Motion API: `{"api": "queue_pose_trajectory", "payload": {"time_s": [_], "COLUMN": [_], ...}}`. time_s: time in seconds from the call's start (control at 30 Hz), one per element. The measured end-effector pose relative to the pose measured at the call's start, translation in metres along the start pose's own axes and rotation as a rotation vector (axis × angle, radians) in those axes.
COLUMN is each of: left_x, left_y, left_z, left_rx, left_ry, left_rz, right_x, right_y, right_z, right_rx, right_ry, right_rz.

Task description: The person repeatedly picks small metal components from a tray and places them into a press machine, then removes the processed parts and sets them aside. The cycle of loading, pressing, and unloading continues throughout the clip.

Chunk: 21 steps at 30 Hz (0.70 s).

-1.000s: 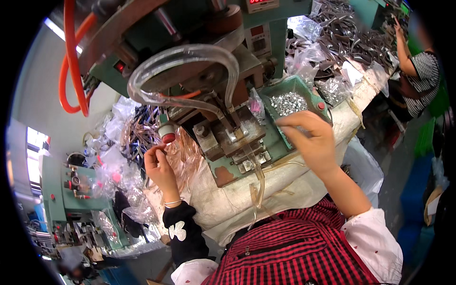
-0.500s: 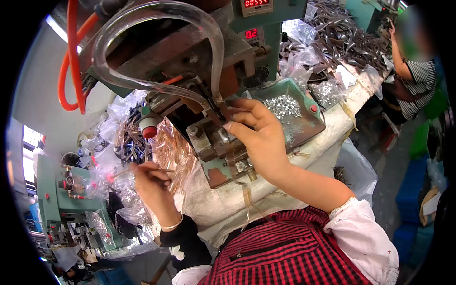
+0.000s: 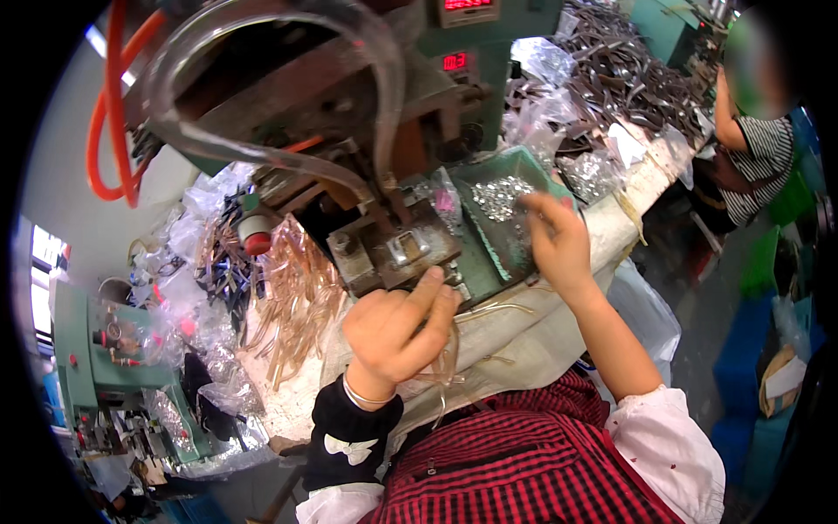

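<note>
My left hand (image 3: pixel 397 330) is at the front edge of the metal die block (image 3: pixel 401 253) of a bench press, fingers bent and close together. A clear, brownish strap (image 3: pixel 449 356) comes out beside its fingertips and hangs towards my lap; the grip itself is partly hidden. In the block, a small shiny recess (image 3: pixel 408 246) faces up. My right hand (image 3: pixel 560 244) is over the right side of a green tray (image 3: pixel 491 249), fingers bent and smeared by motion. Small silvery metal pieces (image 3: pixel 499 197) lie heaped in the tray, left of those fingers.
Clear tubing (image 3: pixel 390 105) loops above the die. A red push button (image 3: pixel 256 242) stands left of it, beside piled clear straps (image 3: pixel 292 297). Dark strips (image 3: pixel 624 74) cover the far right bench. Another person (image 3: pixel 758 166) works at the right. A green machine (image 3: pixel 92 349) stands left.
My right hand has left the die and moved right to the tray. My left hand has come from the strap pile to the die's front edge. The view has shifted slightly.
</note>
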<state>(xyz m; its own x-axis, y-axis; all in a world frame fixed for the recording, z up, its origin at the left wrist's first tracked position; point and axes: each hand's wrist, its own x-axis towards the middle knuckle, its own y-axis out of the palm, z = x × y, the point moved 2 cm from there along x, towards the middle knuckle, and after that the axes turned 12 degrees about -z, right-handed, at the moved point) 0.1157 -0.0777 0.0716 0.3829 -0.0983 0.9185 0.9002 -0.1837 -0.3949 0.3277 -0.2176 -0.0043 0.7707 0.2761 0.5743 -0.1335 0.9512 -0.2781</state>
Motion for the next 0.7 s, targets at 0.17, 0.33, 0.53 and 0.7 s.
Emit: {"api": "queue_pose_trajectory", "payload": {"time_s": [0.17, 0.33, 0.53, 0.7], "left_x": [0.003, -0.002, -0.02, -0.045], "left_y": [0.0, 0.002, -0.025, -0.108], "left_z": [0.001, -0.002, -0.028, -0.026], "left_rx": [0.019, 0.018, -0.05, 0.521], "left_ry": [0.018, -0.063, -0.436, -0.58], "left_rz": [-0.01, -0.038, -0.052, -0.104], "right_x": [0.017, -0.008, -0.01, -0.018], "right_y": [-0.011, -0.011, 0.004, -0.002], "right_z": [-0.01, -0.008, -0.006, -0.022], "right_rx": [-0.159, -0.384, -0.532, -0.356], "right_ry": [0.012, -0.034, -0.178, -0.017], "right_rz": [0.053, 0.15, 0.157, 0.06]}}
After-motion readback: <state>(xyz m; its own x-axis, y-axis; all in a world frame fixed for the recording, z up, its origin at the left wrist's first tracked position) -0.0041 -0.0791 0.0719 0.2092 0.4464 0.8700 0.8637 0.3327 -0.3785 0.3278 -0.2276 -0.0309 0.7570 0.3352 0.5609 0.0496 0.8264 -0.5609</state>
